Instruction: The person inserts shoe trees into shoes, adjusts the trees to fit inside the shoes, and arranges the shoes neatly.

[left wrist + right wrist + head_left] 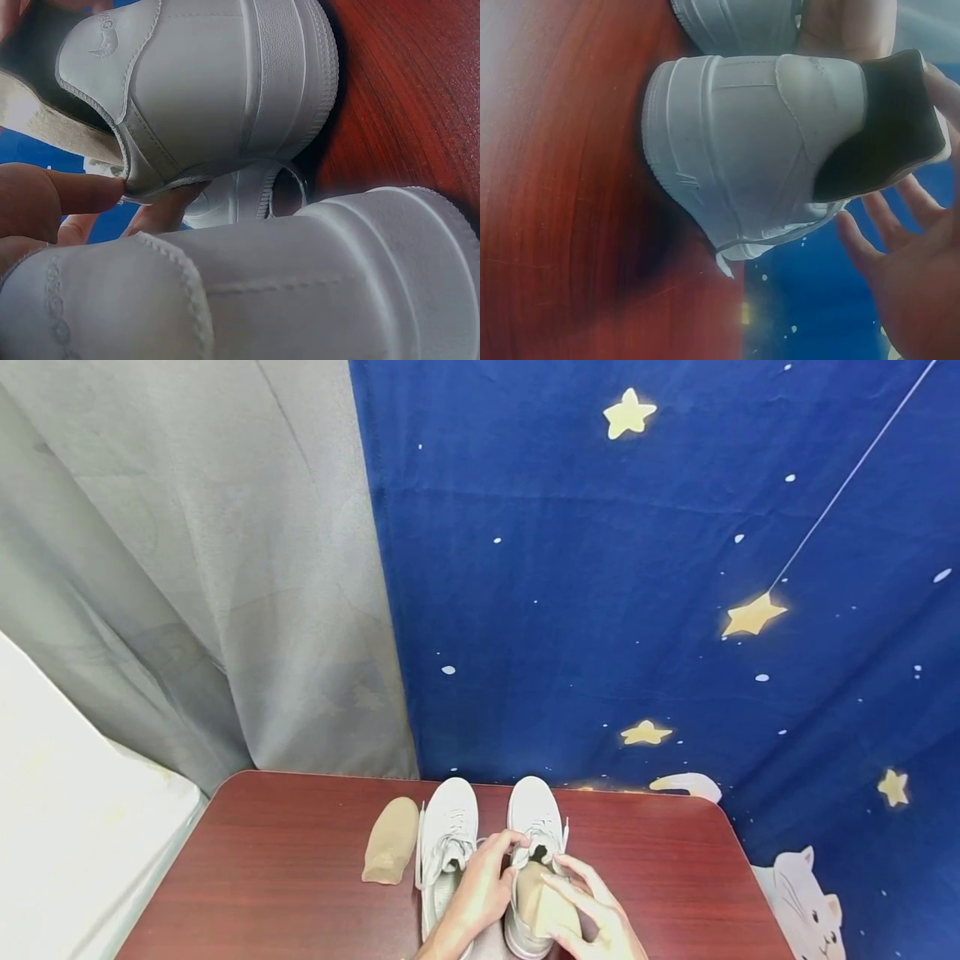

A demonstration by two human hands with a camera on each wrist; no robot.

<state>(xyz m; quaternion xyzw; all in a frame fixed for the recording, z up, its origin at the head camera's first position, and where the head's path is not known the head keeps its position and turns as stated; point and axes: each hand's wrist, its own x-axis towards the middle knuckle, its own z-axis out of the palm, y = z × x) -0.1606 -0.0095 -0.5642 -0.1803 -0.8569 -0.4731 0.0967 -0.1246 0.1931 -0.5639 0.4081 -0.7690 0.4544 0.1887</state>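
Two white lace-up sneakers stand side by side with their toes pointing away from me. Out of the right sneaker [534, 802] rises a beige insole [557, 912], its front part inside the shoe and its heel end tilted up above the collar. The right wrist view shows the insole's dark underside [892, 127]. My right hand [600, 917] holds that raised end between thumb and fingers. My left hand [483, 883] pinches the right sneaker's collar edge near the laces. Below my left forearm is the left sneaker [453, 802], partly hidden.
A second beige insole [393, 841] lies on the reddish-brown table [277, 852], left of the left sneaker. Grey curtain [300, 610] and blue star-patterned cloth [540, 610] hang behind the table's far edge. At the left is a white surface [67, 827].
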